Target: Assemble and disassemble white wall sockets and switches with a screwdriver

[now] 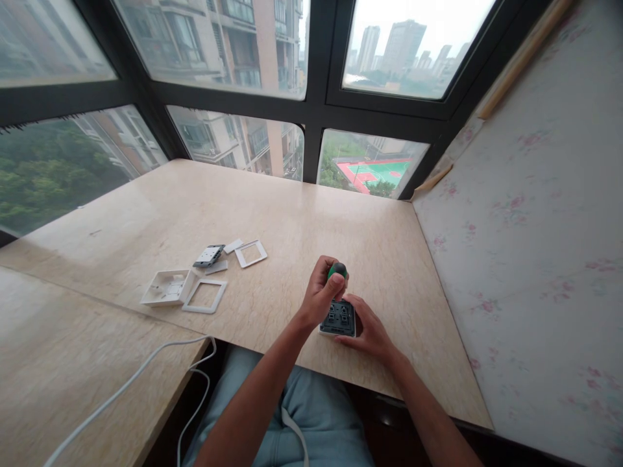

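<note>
My left hand is closed around the green and black handle of a screwdriver. The handle stands roughly upright over a wall switch, whose dark inner side with terminals faces up inside a white surround. The screwdriver's tip is hidden behind my fingers and thumb. From the right, my right hand grips the switch by its edges, thumb on the near side and fingers on the far side. The switch rests on the marble-patterned counter near its front edge.
To the left lie a white back box, two white frames, another switch module and small white cover pieces. A white cable hangs over the counter's edge. Windows stand behind; a papered wall bounds the right.
</note>
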Action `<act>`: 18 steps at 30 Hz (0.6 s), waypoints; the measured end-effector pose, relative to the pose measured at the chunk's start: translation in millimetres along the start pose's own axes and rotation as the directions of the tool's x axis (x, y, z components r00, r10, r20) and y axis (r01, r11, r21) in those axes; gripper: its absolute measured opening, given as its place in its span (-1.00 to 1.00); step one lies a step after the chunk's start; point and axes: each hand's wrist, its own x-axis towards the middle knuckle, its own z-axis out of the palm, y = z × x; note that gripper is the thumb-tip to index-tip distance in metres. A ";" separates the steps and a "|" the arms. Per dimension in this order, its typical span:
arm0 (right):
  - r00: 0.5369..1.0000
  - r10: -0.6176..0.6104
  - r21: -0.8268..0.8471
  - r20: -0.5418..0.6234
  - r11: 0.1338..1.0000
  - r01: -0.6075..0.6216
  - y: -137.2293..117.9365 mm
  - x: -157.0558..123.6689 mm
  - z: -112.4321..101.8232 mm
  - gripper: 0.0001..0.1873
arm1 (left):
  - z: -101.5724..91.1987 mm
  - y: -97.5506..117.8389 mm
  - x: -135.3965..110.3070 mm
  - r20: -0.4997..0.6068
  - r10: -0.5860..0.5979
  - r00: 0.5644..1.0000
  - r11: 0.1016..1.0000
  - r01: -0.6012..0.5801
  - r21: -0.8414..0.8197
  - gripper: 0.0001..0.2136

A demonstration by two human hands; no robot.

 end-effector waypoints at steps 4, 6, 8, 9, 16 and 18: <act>1.000 -0.008 0.008 -0.002 1.000 0.008 -0.4 0.5 -0.6 -0.09 | -0.2 5.8 0.0 0.033 -0.056 0.998 0.998 0.055 0.030 -0.56; 1.000 -0.008 0.007 0.000 1.000 0.008 -0.1 0.4 -0.7 -0.09 | -0.6 7.0 2.2 0.064 -0.107 0.992 0.994 0.109 -0.028 -0.49; 1.000 -0.007 0.004 0.004 1.000 0.007 -0.1 0.6 -0.9 -0.09 | -1.7 7.5 5.1 0.109 -0.151 0.982 0.981 0.163 -0.103 -0.41; 1.000 -0.006 0.004 0.004 1.000 0.006 -0.4 0.9 -1.1 -0.10 | -2.7 7.9 6.3 0.152 -0.173 0.973 0.973 0.193 -0.128 -0.37; 1.000 0.009 0.031 0.020 0.999 -0.009 -5.3 3.6 -3.6 -0.16 | -12.5 10.3 4.2 0.397 -0.166 0.902 0.982 0.190 -0.021 -0.25; 1.000 0.008 0.026 0.019 1.000 -0.009 -4.9 3.1 -3.4 -0.14 | -12.6 7.3 2.4 0.339 -0.107 0.935 0.987 0.141 -0.077 -0.29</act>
